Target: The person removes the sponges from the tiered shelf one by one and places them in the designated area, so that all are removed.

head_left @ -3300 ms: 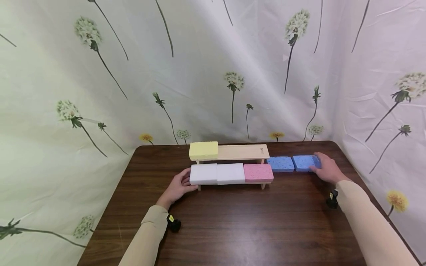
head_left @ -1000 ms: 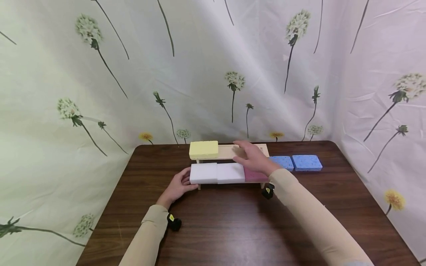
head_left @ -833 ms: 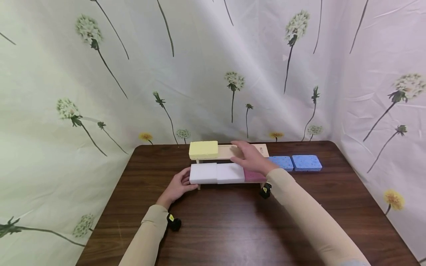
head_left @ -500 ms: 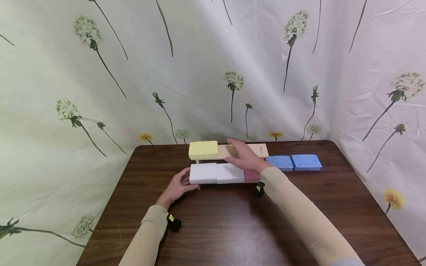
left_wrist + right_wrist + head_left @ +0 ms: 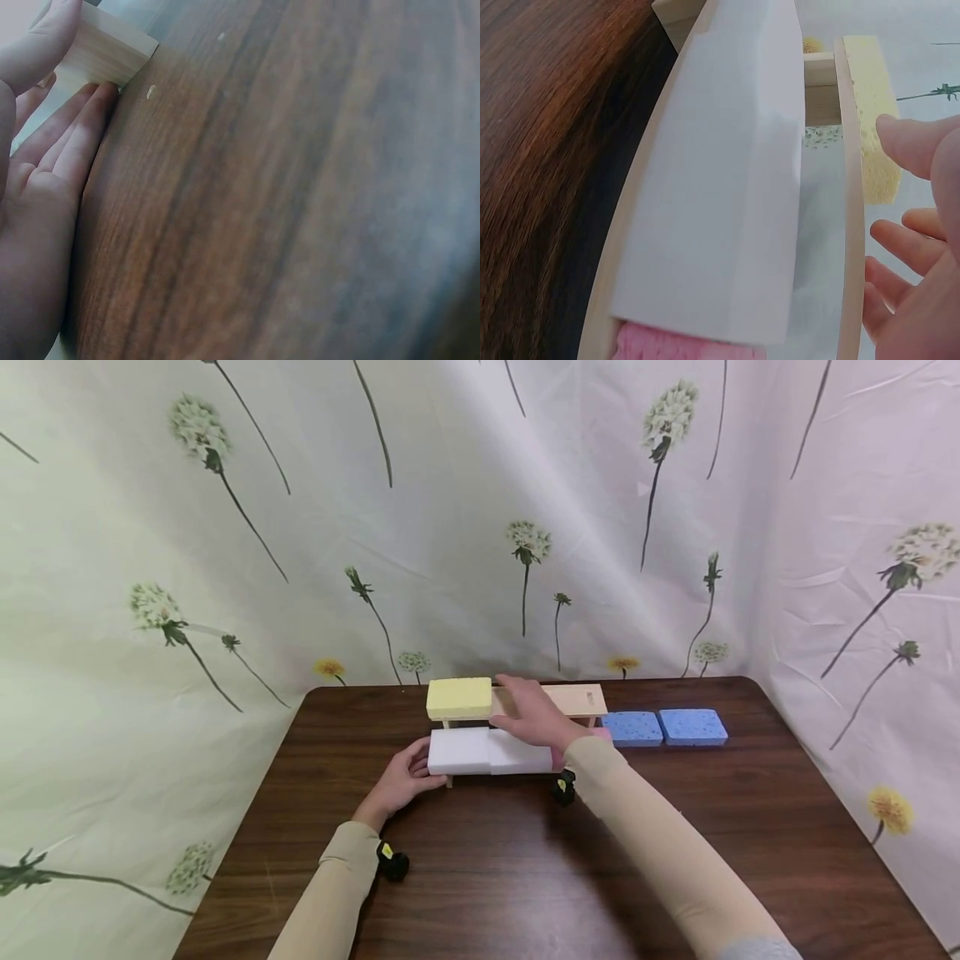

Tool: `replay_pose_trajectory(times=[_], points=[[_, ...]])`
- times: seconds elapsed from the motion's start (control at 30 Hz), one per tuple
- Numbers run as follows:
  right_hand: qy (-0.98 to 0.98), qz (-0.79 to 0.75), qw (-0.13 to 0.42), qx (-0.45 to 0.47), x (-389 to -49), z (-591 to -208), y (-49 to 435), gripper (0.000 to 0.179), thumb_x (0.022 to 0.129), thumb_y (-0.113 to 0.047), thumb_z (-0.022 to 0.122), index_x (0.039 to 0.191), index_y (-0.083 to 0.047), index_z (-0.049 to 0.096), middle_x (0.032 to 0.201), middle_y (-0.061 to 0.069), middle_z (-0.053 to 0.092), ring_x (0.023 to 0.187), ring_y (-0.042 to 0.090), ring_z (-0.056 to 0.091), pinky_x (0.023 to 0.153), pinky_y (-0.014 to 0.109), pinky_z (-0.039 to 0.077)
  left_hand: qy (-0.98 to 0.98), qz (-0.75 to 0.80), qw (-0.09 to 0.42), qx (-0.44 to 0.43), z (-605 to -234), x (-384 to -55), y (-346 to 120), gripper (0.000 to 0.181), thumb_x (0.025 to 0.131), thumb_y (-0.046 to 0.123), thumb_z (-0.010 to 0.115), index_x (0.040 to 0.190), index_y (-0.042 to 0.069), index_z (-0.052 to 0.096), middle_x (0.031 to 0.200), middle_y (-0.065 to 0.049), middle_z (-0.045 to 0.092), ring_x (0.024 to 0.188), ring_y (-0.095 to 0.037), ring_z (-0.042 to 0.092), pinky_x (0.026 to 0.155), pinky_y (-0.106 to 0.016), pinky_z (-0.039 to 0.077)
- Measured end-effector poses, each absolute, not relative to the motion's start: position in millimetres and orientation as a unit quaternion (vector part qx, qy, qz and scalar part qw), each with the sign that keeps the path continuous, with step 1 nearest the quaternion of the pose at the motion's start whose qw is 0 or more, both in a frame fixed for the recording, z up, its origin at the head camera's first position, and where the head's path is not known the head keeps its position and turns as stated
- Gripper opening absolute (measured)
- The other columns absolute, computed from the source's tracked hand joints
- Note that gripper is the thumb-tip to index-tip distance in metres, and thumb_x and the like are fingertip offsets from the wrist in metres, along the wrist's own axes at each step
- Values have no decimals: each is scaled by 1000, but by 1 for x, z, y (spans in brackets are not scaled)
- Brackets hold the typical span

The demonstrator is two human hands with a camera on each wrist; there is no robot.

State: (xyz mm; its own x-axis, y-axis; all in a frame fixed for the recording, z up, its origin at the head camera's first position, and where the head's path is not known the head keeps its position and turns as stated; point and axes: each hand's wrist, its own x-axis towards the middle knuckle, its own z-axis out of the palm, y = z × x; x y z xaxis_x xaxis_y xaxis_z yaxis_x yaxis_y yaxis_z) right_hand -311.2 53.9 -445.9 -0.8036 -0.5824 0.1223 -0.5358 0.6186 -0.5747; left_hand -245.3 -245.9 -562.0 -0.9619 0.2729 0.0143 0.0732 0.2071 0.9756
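A wooden two-tier stand [image 5: 577, 699] holds sponges. On its upper tier lies a yellow sponge [image 5: 459, 697] at the left end. Along the lower tier sit two white sponges [image 5: 457, 752] and a pink sponge [image 5: 557, 759], partly covered by my right arm. My right hand [image 5: 532, 714] is over the upper tier just right of the yellow sponge, fingers spread, holding nothing. In the right wrist view its thumb overlaps the yellow sponge's edge; contact is unclear. My left hand [image 5: 397, 781] rests at the stand's left end, with fairly straight fingers touching a wooden leg [image 5: 124, 49].
Two blue sponges [image 5: 693, 727] lie side by side on the dark wooden table [image 5: 487, 877], right of the stand. A white cloth [image 5: 450, 568] printed with dandelions hangs behind the table and along its sides.
My right hand has come away from the far-right blue sponge and crossed left above the upper tier. Lately it slides further left toward the yellow sponge. My left hand stays put.
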Motion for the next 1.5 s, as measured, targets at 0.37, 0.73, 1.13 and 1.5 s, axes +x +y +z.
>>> replay_pose_trajectory(times=[0.37, 0.73, 1.13, 1.5], points=[[912, -278, 23, -300, -311, -441, 37, 82, 103, -39, 69, 163, 2, 30, 165, 20, 40, 152, 35, 38, 129, 50, 24, 771, 622, 76, 113, -563, -246, -247, 83, 88, 0, 84, 158, 0, 39, 156, -27, 48, 143, -41, 50, 109, -31, 52], [920, -260, 19, -292, -312, -444, 31, 84, 102, -40, 70, 163, 1, 30, 165, 18, 41, 149, 34, 41, 125, 49, 29, 767, 626, 75, 119, -564, -243, -246, 83, 89, -1, 83, 159, -2, 38, 156, -29, 47, 142, -43, 49, 107, -29, 52], [923, -271, 12, -274, -313, -445, 33, 82, 101, -38, 73, 162, 1, 33, 161, 20, 45, 147, 38, 41, 122, 52, 34, 764, 629, 77, 120, -561, -244, -244, 81, 89, 0, 82, 158, -1, 39, 155, -29, 48, 142, -42, 50, 108, -30, 52], [916, -298, 16, -268, -316, -448, 37, 80, 98, -37, 77, 158, 1, 40, 155, 20, 50, 143, 38, 43, 119, 51, 38, 769, 625, 80, 110, -561, -244, -243, 82, 89, -1, 83, 159, 0, 39, 156, -28, 47, 144, -42, 48, 110, -32, 51]])
